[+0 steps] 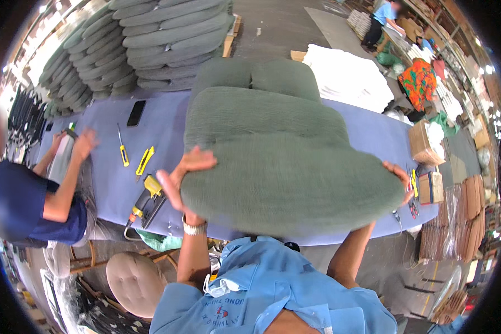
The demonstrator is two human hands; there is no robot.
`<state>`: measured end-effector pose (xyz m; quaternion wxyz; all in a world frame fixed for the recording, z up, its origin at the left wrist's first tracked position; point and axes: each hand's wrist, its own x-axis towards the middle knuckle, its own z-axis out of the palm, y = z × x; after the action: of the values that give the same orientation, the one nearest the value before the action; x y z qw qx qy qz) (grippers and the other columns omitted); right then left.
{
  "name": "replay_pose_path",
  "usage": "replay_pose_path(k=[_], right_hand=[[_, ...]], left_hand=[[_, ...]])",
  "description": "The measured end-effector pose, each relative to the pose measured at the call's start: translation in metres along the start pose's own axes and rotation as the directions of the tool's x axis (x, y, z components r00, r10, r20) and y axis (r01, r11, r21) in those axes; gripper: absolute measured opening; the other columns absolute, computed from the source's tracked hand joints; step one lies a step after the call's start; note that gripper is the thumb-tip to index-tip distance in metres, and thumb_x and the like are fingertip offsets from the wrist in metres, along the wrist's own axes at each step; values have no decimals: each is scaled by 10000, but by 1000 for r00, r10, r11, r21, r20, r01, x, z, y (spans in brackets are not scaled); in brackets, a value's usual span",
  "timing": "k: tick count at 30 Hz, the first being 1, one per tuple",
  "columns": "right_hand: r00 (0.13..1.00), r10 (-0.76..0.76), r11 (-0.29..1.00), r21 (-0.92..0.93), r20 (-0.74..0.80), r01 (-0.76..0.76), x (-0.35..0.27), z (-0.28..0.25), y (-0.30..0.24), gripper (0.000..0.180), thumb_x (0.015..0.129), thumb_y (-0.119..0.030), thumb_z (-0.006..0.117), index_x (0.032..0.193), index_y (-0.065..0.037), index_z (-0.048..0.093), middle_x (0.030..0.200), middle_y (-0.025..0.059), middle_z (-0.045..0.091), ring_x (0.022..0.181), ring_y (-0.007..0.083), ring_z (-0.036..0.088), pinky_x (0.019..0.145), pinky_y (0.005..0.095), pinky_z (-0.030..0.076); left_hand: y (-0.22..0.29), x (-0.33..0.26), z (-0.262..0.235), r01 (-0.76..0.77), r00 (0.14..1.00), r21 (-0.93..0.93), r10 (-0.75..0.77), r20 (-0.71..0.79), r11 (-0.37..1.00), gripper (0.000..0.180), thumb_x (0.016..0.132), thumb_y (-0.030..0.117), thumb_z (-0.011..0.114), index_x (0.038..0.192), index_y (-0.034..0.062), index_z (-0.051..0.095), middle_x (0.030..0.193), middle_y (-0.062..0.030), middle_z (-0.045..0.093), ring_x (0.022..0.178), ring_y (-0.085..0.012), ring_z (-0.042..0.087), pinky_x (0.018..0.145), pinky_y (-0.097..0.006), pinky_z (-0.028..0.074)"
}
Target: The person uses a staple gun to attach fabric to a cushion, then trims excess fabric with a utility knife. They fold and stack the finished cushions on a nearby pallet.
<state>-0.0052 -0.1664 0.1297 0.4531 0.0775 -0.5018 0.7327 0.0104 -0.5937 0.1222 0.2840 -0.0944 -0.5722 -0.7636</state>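
Both arms raised — left hand [182, 177] open-fingered, right hand [399, 179] (partly hidden) curled.

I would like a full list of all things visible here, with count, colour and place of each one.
cushion: one, green, held above the table between both hands
cushions on table: about three, green, behind the held one
table: one, blue-purple top, across the middle
cushion stacks: two or more, grey-green, behind the table at upper left
knives: two, yellow, on the table left
phone: one, black, table far edge
power tool: one, yellow and black, near table edge
white sheets: one pile, upper right
stool: one, beige, tufted, lower left
co-worker: one, dark blue shirt, left
left hand: open, pressed on the cushion's left end
right hand: on the cushion's right end
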Motion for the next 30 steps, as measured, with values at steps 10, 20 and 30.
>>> replay_pose_path(k=[10,20,30], right_hand=[[735,330,675,-397,-593,-623,-35,-205,-14,703,1048,-658,381,1032,-35,705,919,80,654,845,217,618,779,372,507],[870,476,388,-859,-124,-335,-68,-206,102,481,1047,-388,581,1261,34,665,1101,170,735,920,232,707,849,398,542],[658,753,588,-462,12,-664,6,51,83,698,980,-424,677,1473,35,492,1385,190,592,1298,273,549,1099,403,418]], left_hand=[[-32,-79,75,146,895,435,-306,326,888,466,1037,418,544,1039,0,751,935,-160,733,817,-326,690,762,-420,536],[-22,50,81,-400,874,619,77,480,676,340,936,272,743,1210,71,731,1225,-171,710,1145,-343,673,993,-413,519],[-87,129,-52,254,960,624,-273,-68,739,522,1001,323,680,1405,2,602,1255,-201,706,1154,-243,660,1009,-359,479]])
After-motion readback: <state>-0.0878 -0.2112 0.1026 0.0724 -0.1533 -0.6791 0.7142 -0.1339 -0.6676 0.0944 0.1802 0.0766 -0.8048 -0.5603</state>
